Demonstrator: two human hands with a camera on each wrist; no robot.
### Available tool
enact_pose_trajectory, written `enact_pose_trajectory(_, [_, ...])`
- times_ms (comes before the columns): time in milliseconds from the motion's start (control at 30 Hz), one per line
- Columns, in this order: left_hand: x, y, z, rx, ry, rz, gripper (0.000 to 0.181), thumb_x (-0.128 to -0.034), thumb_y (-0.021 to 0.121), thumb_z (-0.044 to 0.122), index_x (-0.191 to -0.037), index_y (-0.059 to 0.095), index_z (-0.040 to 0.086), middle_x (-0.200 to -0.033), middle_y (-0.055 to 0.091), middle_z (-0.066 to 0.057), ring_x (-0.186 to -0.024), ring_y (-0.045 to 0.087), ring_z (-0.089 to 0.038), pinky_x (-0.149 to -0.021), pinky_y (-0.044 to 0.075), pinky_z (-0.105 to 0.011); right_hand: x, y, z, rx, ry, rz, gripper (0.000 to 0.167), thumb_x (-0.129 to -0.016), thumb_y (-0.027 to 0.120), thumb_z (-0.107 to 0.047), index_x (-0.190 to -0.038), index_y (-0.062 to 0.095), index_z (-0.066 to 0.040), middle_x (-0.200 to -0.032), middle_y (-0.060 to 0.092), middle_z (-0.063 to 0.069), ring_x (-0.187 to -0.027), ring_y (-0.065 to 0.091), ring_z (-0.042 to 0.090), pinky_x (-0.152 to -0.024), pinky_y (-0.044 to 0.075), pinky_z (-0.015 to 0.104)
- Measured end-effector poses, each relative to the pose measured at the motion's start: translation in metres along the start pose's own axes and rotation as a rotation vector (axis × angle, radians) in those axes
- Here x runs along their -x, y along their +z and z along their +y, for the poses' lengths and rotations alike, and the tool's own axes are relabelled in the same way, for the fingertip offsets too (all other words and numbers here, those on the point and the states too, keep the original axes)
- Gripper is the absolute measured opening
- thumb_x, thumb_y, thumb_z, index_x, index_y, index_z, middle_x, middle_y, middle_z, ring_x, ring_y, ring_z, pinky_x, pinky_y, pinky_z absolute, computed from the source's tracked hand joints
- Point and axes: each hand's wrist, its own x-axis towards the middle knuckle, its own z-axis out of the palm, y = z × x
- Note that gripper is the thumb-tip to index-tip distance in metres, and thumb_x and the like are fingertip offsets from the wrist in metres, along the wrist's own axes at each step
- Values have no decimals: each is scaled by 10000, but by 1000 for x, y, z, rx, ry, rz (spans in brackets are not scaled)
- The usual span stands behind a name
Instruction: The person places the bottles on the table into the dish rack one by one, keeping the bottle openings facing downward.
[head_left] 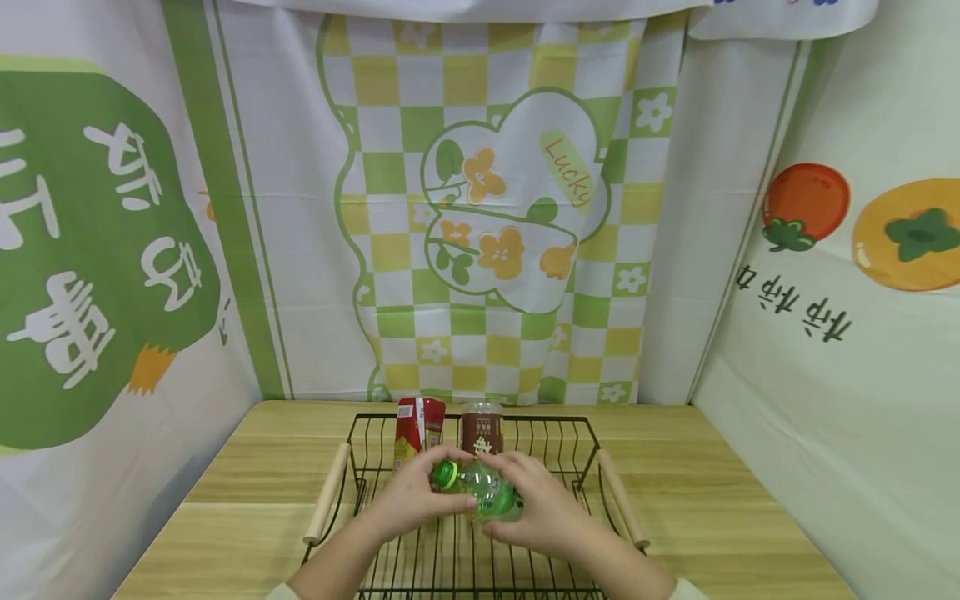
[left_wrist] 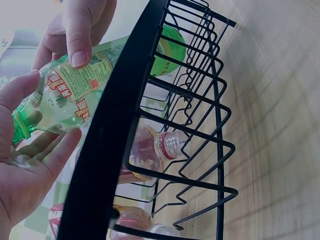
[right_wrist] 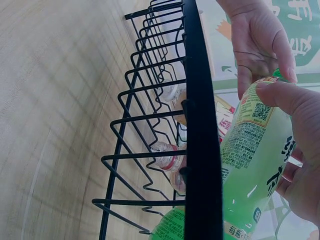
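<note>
A clear green plastic drink bottle with a green cap slants above and partly inside a black wire basket. Its cap end points up toward my left hand, and its base shows through the wires. Left thumb and fingers spread around the cap and touch the bottle's shoulder. Around the labelled body my right hand has its grip, the thumb lying on the label. Behind the hands, a bottle with a dark red label and a red-labelled container stand in the basket.
Wooden handles, one left and one right, flank the basket on a wooden table. Through the wires, the red-ringed neck of one bottle points down toward the tabletop. Printed cloth hangs behind and at both sides.
</note>
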Motion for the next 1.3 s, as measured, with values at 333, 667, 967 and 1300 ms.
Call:
enact_pose_trajectory(333, [2,-2,-1,-74,-9,-25,576,-777,815,205,-1288,570,101,-1190,645,-137,-974,651,-200,-792,595,-311,2,1,-1,60,-33,-22,835,-735,834,-284,-1471,448,-214,-1339,555,58,-1159,547,258,-857,562,432])
enact_pose_trajectory(667, [2,0,-2,-112,-12,83,575,-772,823,261,-1280,590,128,-1254,622,-118,-1122,588,-289,-927,506,-577,0,-2,3,42,-47,30,850,-734,847,-264,-1472,432,-192,-1390,526,99,-1246,518,326,-918,539,535])
enact_pose_trajectory(967, [-1,1,-6,60,-34,226,596,-790,801,145,-1321,546,54,-1324,544,-190,-1042,634,-236,-831,598,-355,-5,-8,5,-95,51,250,804,-748,844,-224,-1454,458,-198,-1441,500,87,-1315,477,354,-1022,427,639])
enact_pose_trajectory(1300, [-3,-1,-7,54,-62,471,607,-776,829,234,-1311,570,112,-1291,552,-169,-1036,619,-259,-778,598,-326,-6,-6,8,-310,175,447,711,-795,805,-174,-1420,471,-116,-1407,504,134,-1235,517,342,-1015,458,563])
